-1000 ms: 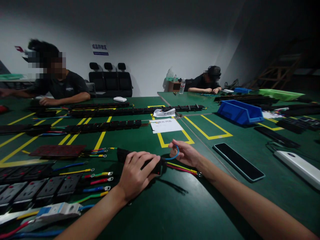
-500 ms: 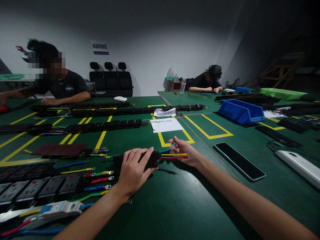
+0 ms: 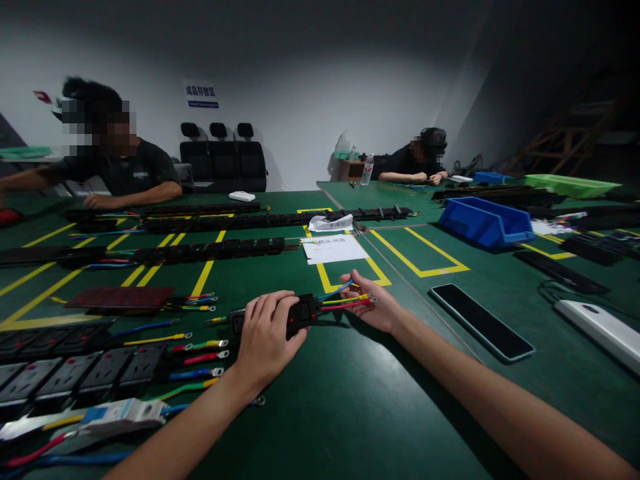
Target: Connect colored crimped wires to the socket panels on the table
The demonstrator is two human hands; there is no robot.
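My left hand point(image 3: 265, 337) is wrapped round a black socket module point(image 3: 301, 312) and holds it just above the green table point(image 3: 350, 400). Blue, yellow and red wires point(image 3: 345, 300) stick out of the module's right end. My right hand point(image 3: 373, 303) has its fingers closed round these wires, with the blue one running up between the fingers. Both forearms reach in from the bottom edge.
More socket modules with coloured leads point(image 3: 75, 373) lie at the left, with a breaker point(image 3: 120, 413) in front. Long black power strips point(image 3: 210, 250) cross the table beyond. A phone point(image 3: 483, 320), a white device point(image 3: 600, 327) and a blue bin point(image 3: 485, 223) are right. Two other people sit at the far side.
The module has been lifted off the table and turned, so its face now shows. The blue wire's loop has straightened, and my right hand now holds all three wires.
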